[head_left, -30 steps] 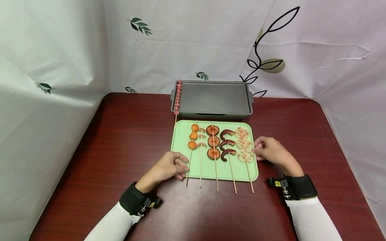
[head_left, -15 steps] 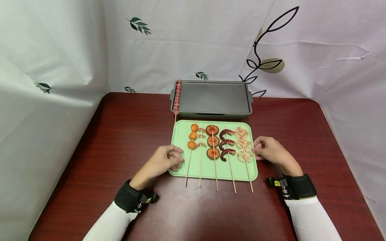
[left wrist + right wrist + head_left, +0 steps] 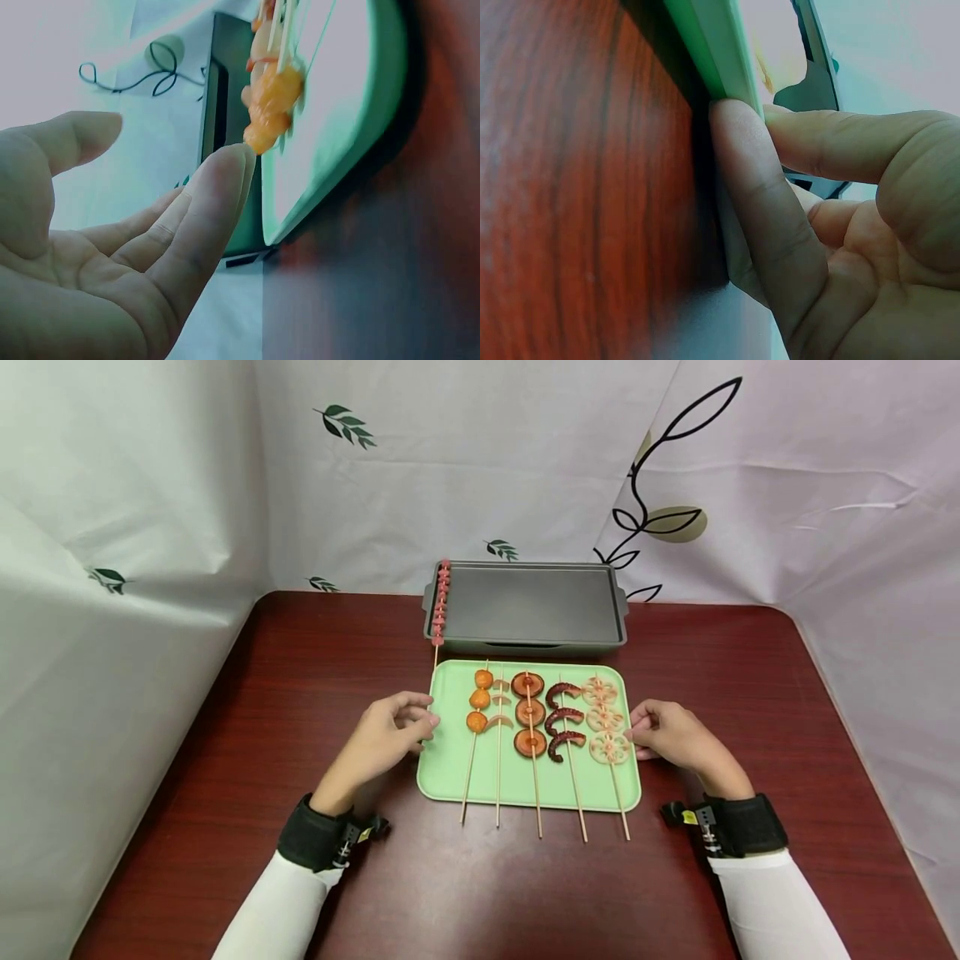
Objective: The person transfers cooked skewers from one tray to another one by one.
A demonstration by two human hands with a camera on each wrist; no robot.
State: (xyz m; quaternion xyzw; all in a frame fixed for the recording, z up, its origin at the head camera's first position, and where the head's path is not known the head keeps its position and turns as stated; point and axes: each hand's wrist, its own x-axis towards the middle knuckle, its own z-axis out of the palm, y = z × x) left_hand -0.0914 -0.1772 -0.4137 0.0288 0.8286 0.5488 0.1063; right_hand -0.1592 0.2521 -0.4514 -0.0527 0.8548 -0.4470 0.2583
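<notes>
We are looking at our left hand (image 3: 386, 731) hovering just off the left edge of the green tray (image 3: 450, 781), fingers loosely bent and gripping nothing; the left wrist view is showing an open palm with the tray rim a little way beyond the fingertips (image 3: 225, 169). We are judging this to be the step of taking hold of the tray on both sides, and the left side is not yet gripped.

Moving across, the tray is sitting in the middle of the dark red table (image 3: 225, 710), and it is carrying five skewers side by side: orange balls (image 3: 478, 699), pale curved pieces (image 3: 500, 703), brown round slices (image 3: 529, 712), dark curled pieces (image 3: 564, 718) and lotus root slices (image 3: 604, 718), their stick ends poking over the near rim. Behind it the grey baking pan (image 3: 525, 606) is standing just apart, with one red skewer (image 3: 442, 602) lying along its left rim.

On the right, our right hand (image 3: 671, 735) is pinching the tray's right rim; the right wrist view is showing a finger (image 3: 761, 225) against the edge and another over the top of it.

The next move, as we read it, is calling for the left fingers to close on the left rim at a matching spot, then for both hands to keep the tray level so the skewers are not rolling or sliding.
</notes>
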